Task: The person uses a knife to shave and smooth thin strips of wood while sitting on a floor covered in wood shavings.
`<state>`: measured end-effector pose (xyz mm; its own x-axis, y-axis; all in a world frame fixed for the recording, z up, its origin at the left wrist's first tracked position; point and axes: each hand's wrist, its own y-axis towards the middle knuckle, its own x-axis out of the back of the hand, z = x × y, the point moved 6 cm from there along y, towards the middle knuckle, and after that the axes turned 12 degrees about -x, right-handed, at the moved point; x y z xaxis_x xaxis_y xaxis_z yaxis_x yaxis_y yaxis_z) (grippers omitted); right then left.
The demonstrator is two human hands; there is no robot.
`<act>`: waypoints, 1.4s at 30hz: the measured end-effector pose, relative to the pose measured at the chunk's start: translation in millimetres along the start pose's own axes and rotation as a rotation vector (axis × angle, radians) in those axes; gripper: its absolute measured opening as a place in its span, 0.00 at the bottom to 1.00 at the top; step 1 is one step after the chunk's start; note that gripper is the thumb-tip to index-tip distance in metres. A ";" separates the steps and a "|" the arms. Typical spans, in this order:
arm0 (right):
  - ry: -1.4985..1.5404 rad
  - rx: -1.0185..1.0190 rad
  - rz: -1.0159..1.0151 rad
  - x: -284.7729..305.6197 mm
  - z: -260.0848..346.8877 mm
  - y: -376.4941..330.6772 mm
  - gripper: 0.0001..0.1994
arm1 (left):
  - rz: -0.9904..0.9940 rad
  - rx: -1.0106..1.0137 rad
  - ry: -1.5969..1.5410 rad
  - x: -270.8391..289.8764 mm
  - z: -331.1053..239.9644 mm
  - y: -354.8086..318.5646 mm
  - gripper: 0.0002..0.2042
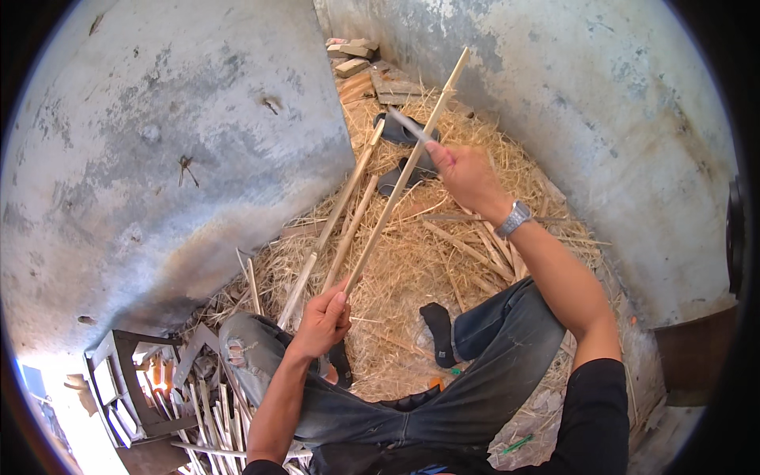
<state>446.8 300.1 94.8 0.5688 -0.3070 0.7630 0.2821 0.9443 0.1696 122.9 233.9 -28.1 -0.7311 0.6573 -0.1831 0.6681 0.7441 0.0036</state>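
Note:
My left hand [323, 323] is closed around the lower end of a long, pale bamboo strip [389, 207]. The strip slants up and away to the right. In my right hand [470, 180], which wears a metal watch at the wrist, is a knife [408, 124] with a narrow grey blade; its handle is hidden by the fingers. The blade crosses the strip near its upper part, and I cannot tell whether they touch. More split strips [348, 190] lean just left of the held one.
Straw-coloured shavings [412, 261] cover the floor around my feet. Dark slippers [396, 180] lie ahead of me. Weathered walls [182, 119] close in on both sides. At lower left, a dark metal frame [119, 380] stands beside a pile of strips [214, 416]. Bricks [352, 66] lie at the far end.

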 end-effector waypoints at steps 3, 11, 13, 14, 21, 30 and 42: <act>0.001 0.109 0.041 -14.1 9.5 -18.2 0.31 | 0.002 0.028 -0.049 1.4 1.8 -3.6 0.26; -0.046 -0.075 -0.015 2.7 -30.9 13.8 0.29 | 0.033 0.063 -0.008 8.3 -2.8 -11.4 0.26; -0.104 -0.189 0.038 14.2 -40.1 22.2 0.29 | 0.012 0.068 -0.014 8.8 1.7 -12.6 0.27; -0.082 -0.077 0.077 1.4 -31.2 10.8 0.30 | 0.002 0.071 -0.016 8.9 3.0 -12.7 0.27; 0.046 0.113 -0.078 -6.5 -21.6 3.9 0.34 | 0.010 0.082 -0.010 14.9 -5.0 -15.8 0.27; 0.063 0.005 -0.136 15.8 -36.2 12.5 0.36 | -0.021 0.115 -0.145 12.5 -5.6 -14.6 0.27; 0.279 -0.076 -0.333 37.0 -43.7 6.4 0.28 | -0.009 0.085 -0.097 11.0 -3.8 -9.8 0.27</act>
<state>503.4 289.6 97.0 0.6213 -0.6231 0.4751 0.5353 0.7803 0.3234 107.8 234.3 -26.4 -0.7231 0.6329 -0.2768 0.6738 0.7345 -0.0809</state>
